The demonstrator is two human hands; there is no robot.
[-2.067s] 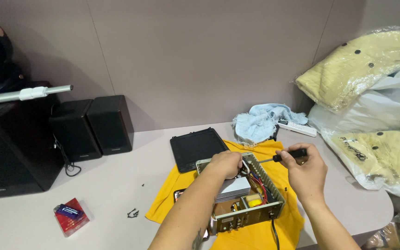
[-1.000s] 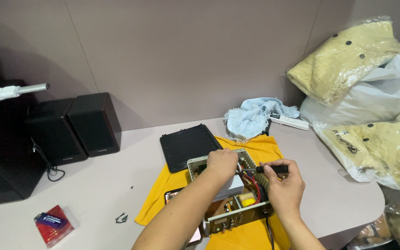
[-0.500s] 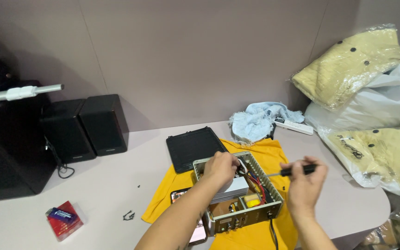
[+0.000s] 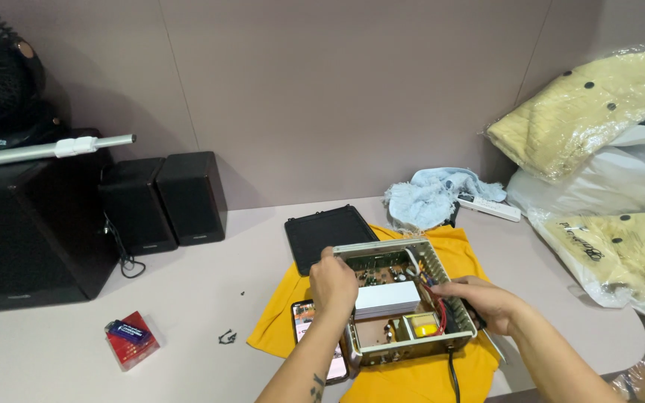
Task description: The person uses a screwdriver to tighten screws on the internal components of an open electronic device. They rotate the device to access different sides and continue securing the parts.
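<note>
An open metal chassis (image 4: 382, 252) with circuit boards, red wires and a yellow part sits on a yellow cloth (image 4: 419, 377). My left hand (image 4: 334, 283) grips the chassis's left wall from above. My right hand (image 4: 481, 300) is closed on a black-handled screwdriver (image 4: 457, 312), low over the chassis's right side, its front end pointing in among the wires. A phone (image 4: 306, 319) lies partly under my left forearm, beside the chassis.
A black cover panel (image 4: 328, 235) lies behind the chassis. Two small black speakers (image 4: 164, 201) and a large black box (image 4: 27, 239) stand at the left. Near the front left lie a red box (image 4: 130, 339) and loose screws (image 4: 227, 337). A blue towel (image 4: 431, 195), a white remote (image 4: 488, 207) and bagged yellow garments (image 4: 621, 250) fill the right.
My right hand has come down and inward with the screwdriver, from beside the chassis to its right interior. My left hand stays on the left wall.
</note>
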